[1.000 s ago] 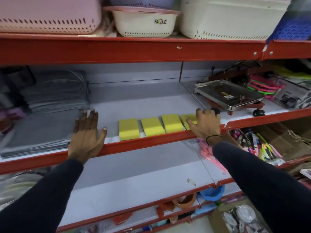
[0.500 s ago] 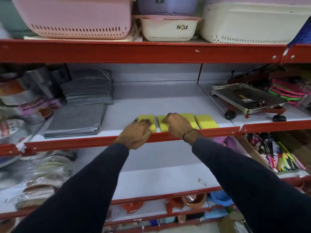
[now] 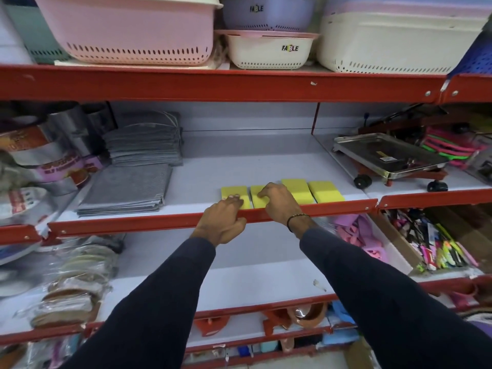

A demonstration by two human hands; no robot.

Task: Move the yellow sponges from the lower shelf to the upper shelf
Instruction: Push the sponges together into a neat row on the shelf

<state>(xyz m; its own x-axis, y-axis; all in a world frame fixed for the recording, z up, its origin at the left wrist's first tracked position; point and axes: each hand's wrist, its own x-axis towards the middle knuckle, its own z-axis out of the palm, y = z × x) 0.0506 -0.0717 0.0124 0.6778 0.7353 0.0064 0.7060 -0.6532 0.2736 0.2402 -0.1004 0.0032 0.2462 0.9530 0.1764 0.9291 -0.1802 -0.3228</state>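
Note:
Several yellow sponges lie side by side at the front of the middle shelf (image 3: 266, 161), just behind its red lip. My left hand (image 3: 222, 222) reaches over the lip, and its fingertips rest on the front of the leftmost sponge (image 3: 233, 190). My right hand (image 3: 279, 202) lies curled on top of the second sponge (image 3: 255, 202), the thumb at its left side. The third sponge (image 3: 296, 189) and the fourth sponge (image 3: 326, 191) are untouched to the right. All of them sit flat on the shelf.
Folded grey cloths (image 3: 127, 187) lie left of the sponges, and a wheeled metal tray (image 3: 386, 155) stands to the right. Pink (image 3: 133, 27) and white (image 3: 269, 50) baskets fill the top shelf. The white shelf below (image 3: 239, 278) has packets at left and a box of pens (image 3: 439, 243) at right.
A second ago my hands were spread wide at both ends of the sponge row. They have come together onto the two left sponges, and the view has shifted left.

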